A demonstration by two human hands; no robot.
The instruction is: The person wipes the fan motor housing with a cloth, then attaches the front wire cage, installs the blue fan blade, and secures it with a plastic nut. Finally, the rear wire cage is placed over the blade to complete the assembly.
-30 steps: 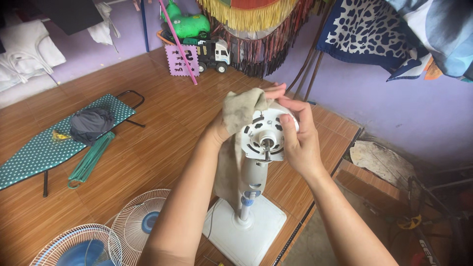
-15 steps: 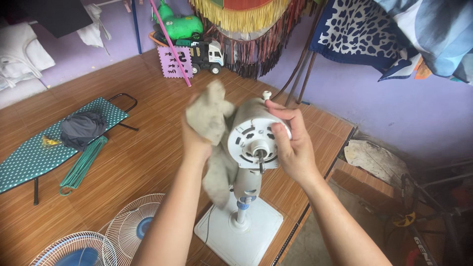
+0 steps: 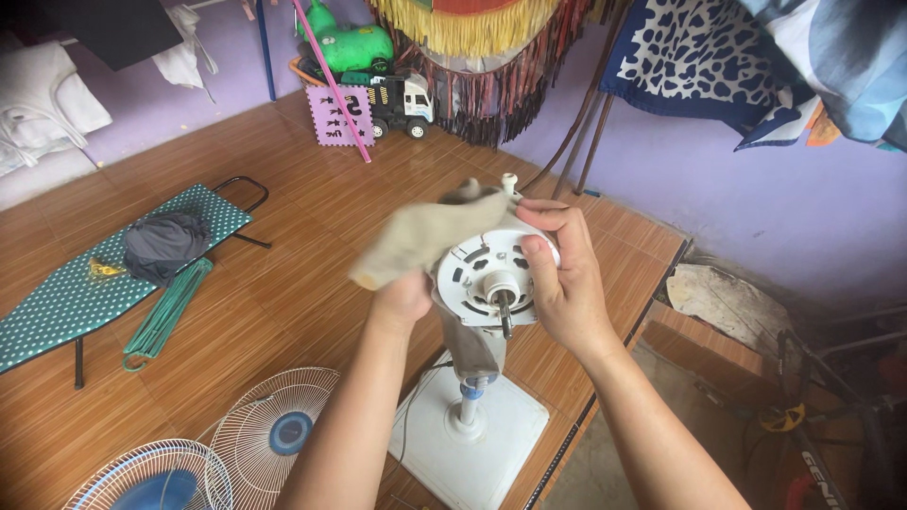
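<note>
A white fan motor head (image 3: 491, 279) stands on a short pole over a square white base (image 3: 477, 439), its bare shaft pointing toward me. My right hand (image 3: 557, 283) grips the motor housing from the right side. My left hand (image 3: 402, 297) holds a beige cloth (image 3: 420, 236) that drapes over the top and left of the motor housing. Part of the cloth hangs down behind the pole.
Two round fan grilles (image 3: 274, 430) (image 3: 151, 477) lie on the wooden floor at lower left. A green dotted ironing board (image 3: 85, 279) carrying a dark bundle stands at left. Toys and a pink stick (image 3: 335, 80) are at the back; rubble (image 3: 723, 302) lies beyond the floor's right edge.
My left hand lifted the cloth off the motor, then brought it back over the top of the housing. My right hand kept its grip on the motor.
</note>
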